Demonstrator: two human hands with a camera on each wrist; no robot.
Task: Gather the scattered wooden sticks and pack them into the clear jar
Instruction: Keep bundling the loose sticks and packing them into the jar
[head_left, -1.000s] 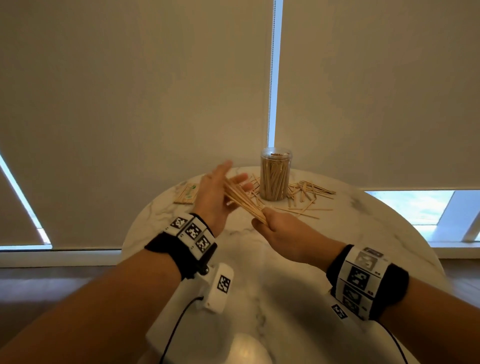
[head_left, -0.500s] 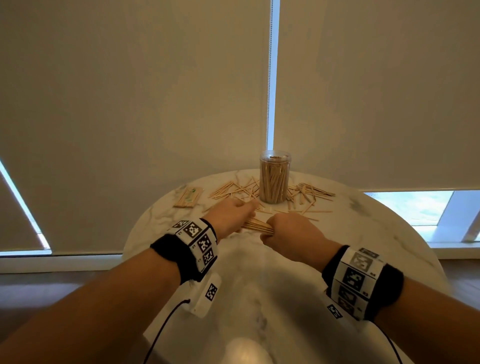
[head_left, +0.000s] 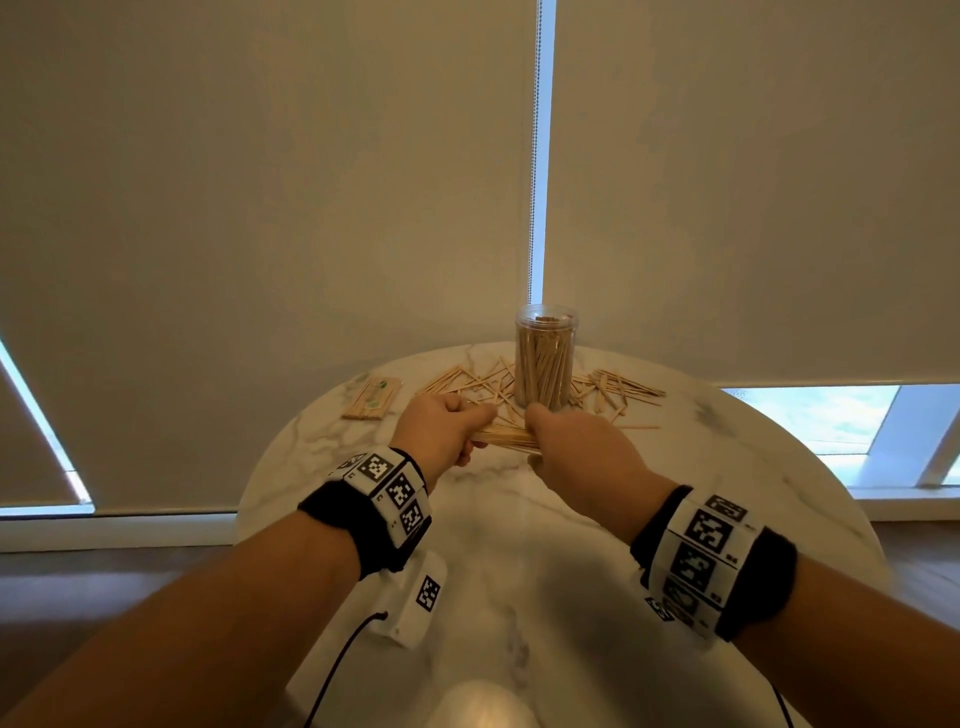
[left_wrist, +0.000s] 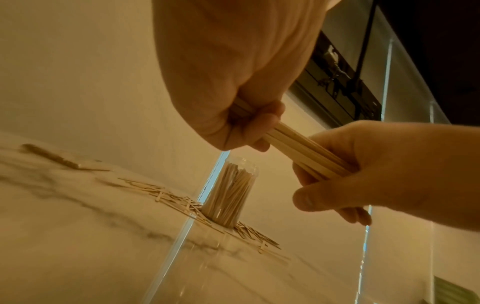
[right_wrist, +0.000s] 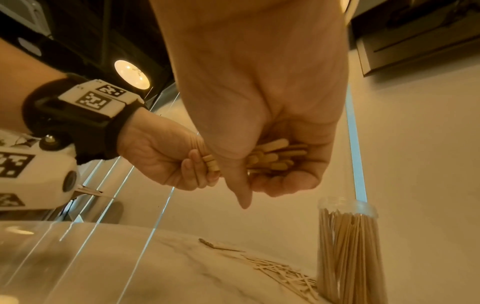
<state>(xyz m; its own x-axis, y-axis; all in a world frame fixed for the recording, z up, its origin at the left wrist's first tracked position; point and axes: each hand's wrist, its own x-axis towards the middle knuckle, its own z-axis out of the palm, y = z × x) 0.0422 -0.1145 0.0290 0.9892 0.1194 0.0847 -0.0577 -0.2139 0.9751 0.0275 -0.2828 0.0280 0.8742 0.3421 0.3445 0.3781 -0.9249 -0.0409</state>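
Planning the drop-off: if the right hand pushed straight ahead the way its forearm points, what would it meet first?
Most likely the clear jar, standing just beyond the right hand that holds the stick bundle, with scattered sticks at its base. Depth is unclear; the gap looks short.

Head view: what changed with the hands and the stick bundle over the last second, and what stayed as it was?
The left hand, open and raised against the bundle's tips a second ago, dropped and closed round the bundle of sticks. The right hand kept its grip, and the bundle swung from slanting upward to nearly level above the table. The clear jar, the scattered sticks around it and the small packet stayed put.
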